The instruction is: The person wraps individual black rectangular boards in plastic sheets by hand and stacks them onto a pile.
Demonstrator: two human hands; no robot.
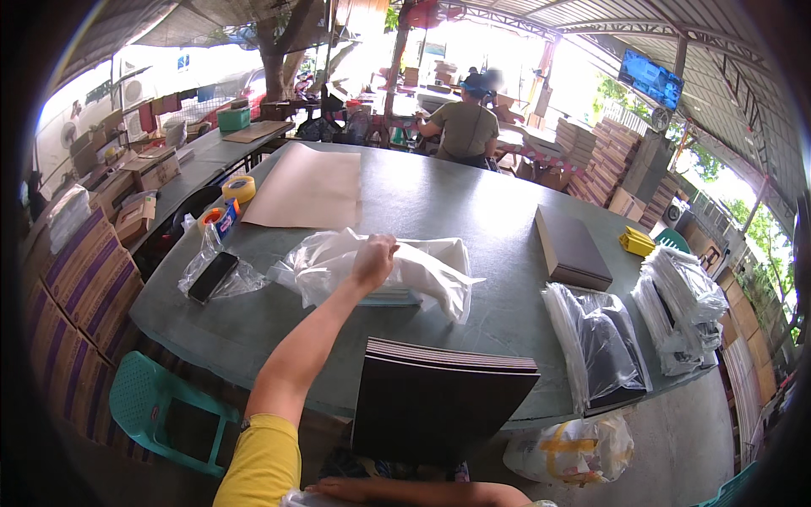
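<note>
- A corrugated metal roof (718, 51) spans the open-sided room; a co-worker (465, 127) sits beyond the table's far edge, back turned.
- The grey-green table (498, 211) fills the middle; a wide stretch of its top separates the white plastic (317, 258) from a dark stack (574, 245) at the right.
- Cartons (84, 279) piled at the left carry purple bands; any lettering is too small to read.
- Black boards (439, 406) stand on edge at the table's near side, overlapping its rim.
- A brown sheet (304, 188) lies flat, far left on the top.
- The white plastic sits crumpled mid-table, nearer than that sheet; the left hand (372, 262) is closed around a fold of it.
- Plastic-wrapped packs (596, 342) lie near right.
- The right hand (334, 487) is low at the near side; I cannot tell its opening or grip.
- A phone (213, 277) rests on clear film, left.
- A blue item (226, 218) with printing touches the tape rolls (239, 188), left edge.
</note>
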